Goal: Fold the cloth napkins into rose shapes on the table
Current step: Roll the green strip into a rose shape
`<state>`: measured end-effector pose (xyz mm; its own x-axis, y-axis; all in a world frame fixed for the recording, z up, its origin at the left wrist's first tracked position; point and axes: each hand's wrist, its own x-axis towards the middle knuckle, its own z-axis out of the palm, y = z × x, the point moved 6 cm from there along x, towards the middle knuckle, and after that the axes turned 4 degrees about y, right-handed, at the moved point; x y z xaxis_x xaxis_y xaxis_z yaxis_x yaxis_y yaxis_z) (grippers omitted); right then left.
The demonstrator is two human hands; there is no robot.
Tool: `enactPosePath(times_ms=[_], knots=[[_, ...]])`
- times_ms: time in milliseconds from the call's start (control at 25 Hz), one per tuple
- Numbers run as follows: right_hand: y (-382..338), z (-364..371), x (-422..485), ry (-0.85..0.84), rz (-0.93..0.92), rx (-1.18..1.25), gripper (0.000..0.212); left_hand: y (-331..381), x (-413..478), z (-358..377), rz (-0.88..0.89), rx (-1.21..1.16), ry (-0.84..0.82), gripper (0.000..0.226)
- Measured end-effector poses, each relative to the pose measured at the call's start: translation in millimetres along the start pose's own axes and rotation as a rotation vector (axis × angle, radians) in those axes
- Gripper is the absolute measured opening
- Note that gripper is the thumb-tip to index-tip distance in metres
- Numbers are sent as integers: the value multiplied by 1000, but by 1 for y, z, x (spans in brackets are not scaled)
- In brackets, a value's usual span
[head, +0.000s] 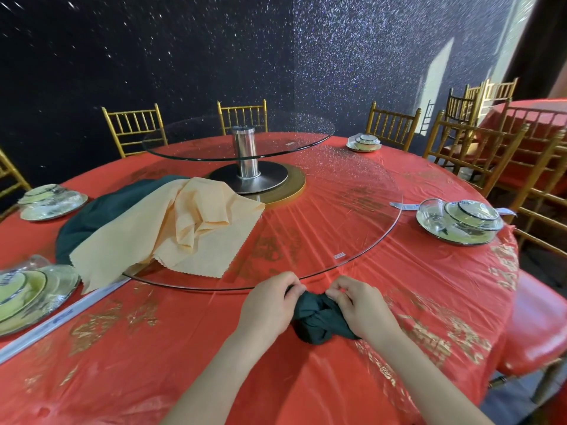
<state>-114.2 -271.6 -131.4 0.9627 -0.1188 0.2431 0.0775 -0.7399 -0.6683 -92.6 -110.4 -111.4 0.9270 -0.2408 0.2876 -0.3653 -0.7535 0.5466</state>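
Observation:
A dark green napkin (317, 320), bunched and twisted into a knot-like roll, lies on the red tablecloth (153, 363) near the table's front edge. My left hand (270, 305) grips its left side with curled fingers. My right hand (359, 305) pinches its upper right part. A loose peach napkin (184, 228) lies crumpled over another dark green napkin (101, 210) on the left of the lower glass turntable (368, 216).
A smaller raised glass turntable (276, 136) stands on a metal post (245, 154) at the centre. Wrapped place settings sit at the left (49, 204), near left (27, 296), right (460, 222) and far right (363, 142). Gold chairs (472, 151) ring the table.

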Motion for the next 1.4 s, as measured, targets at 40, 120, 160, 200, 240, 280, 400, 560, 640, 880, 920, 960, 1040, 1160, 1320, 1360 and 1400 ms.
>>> enactPosePath(times_ms=[40, 120, 160, 200, 240, 280, 400, 560, 640, 880, 920, 960, 1040, 1160, 1320, 1360, 1400], knots=[[3, 2, -1, -16, 26, -16, 17, -7, -3, 3, -27, -17, 4, 19], [7, 6, -3, -26, 66, -18, 16, -14, -8, 7, -50, -46, 22, 18], [8, 6, -3, -9, 79, -24, 14, -14, -10, 9, -37, -34, 29, 19], [6, 2, -4, 25, 75, -45, 11, -13, -11, 11, -13, -8, 37, 20], [3, -4, -7, 96, 38, -72, 11, -12, -11, 12, 8, 20, 40, 20], [-5, -13, -11, 207, -53, -89, 14, -11, -12, 12, 29, 24, 65, 18], [-31, -23, -33, 375, -435, -51, 16, -6, -11, 3, 164, 42, 220, 14], [-28, 2, -52, 267, -600, -210, 21, 21, -23, 8, 545, 65, 103, 27], [-22, 3, -55, 278, -576, -209, 20, 20, -26, 8, 566, 46, 59, 34], [-17, 5, -63, 265, -567, -231, 16, 7, -36, 14, 573, 69, 49, 37], [-15, 7, -65, 254, -568, -244, 17, 4, -37, 16, 566, 60, 52, 37], [-14, 7, -66, 243, -564, -254, 19, 1, -37, 18, 558, 49, 48, 38], [-13, 6, -65, 209, -541, -245, 23, -3, -37, 18, 538, 29, 12, 43], [-15, 9, -58, 110, -490, -295, 54, -10, -39, 24, 542, 89, -103, 64], [-14, 11, -47, 16, -406, -318, 56, -12, -30, 27, 464, 24, -220, 70], [-14, 7, -43, 0, -345, -238, 54, -10, -26, 24, 418, -23, -235, 68], [-11, 5, -40, -48, -251, -133, 51, -10, -21, 20, 354, -67, -246, 63]])
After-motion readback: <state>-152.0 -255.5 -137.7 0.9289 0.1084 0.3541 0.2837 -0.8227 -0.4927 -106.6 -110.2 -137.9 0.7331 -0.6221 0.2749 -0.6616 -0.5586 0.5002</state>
